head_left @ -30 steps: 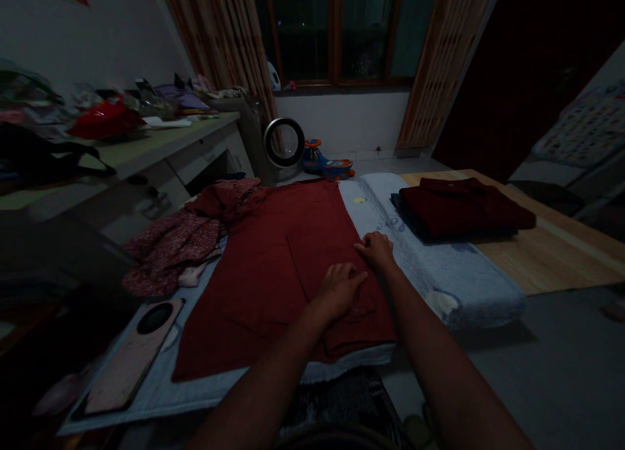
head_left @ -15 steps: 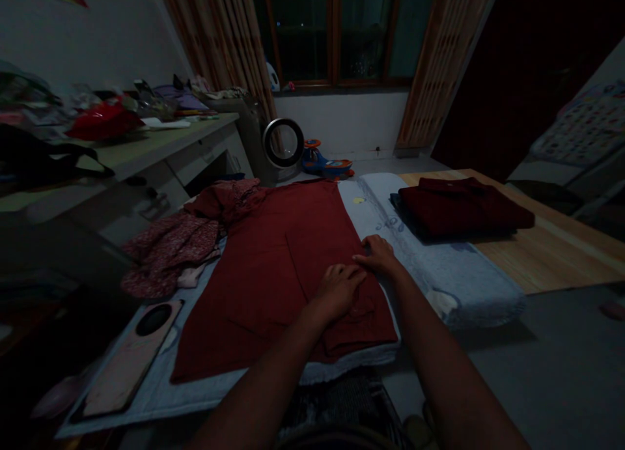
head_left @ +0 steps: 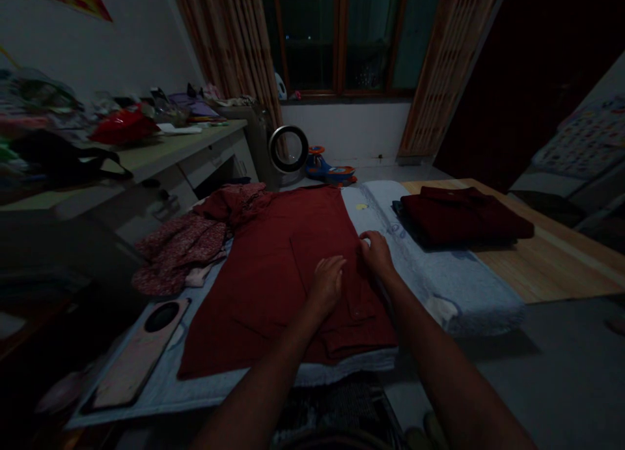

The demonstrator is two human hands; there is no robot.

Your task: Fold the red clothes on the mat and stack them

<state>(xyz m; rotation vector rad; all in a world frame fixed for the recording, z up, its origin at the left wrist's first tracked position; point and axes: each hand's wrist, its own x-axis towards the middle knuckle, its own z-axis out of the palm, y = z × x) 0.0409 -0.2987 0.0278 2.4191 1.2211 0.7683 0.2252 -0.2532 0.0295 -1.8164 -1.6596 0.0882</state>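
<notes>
A dark red shirt [head_left: 263, 287] lies spread on a pale blue padded cover, one part folded over on its right half. My left hand [head_left: 328, 284] rests over that folded part, fingers stretched out and holding nothing. At the shirt's right edge is my right hand [head_left: 377, 254], thumb and fingers curled together on the cloth. Its fingertips are dim, so the grip is only partly visible. Left of the shirt lie a crumpled patterned red garment [head_left: 183, 248] and a long pinkish board-like object [head_left: 131, 365] with a dark round end.
Folded dark red clothing [head_left: 466, 215] is stacked on the right, over the blue cover [head_left: 469, 287] and a wooden board [head_left: 527, 267]. A cluttered desk [head_left: 161, 154] stands left. Beyond the shirt are a round-doored appliance [head_left: 288, 149] and a blue-orange ride-on toy [head_left: 327, 171].
My left hand has shifted left, away from my right hand, and lifted slightly. The right hand stays by the shirt's edge, its thumb now closer to its fingers. The view has tilted slightly.
</notes>
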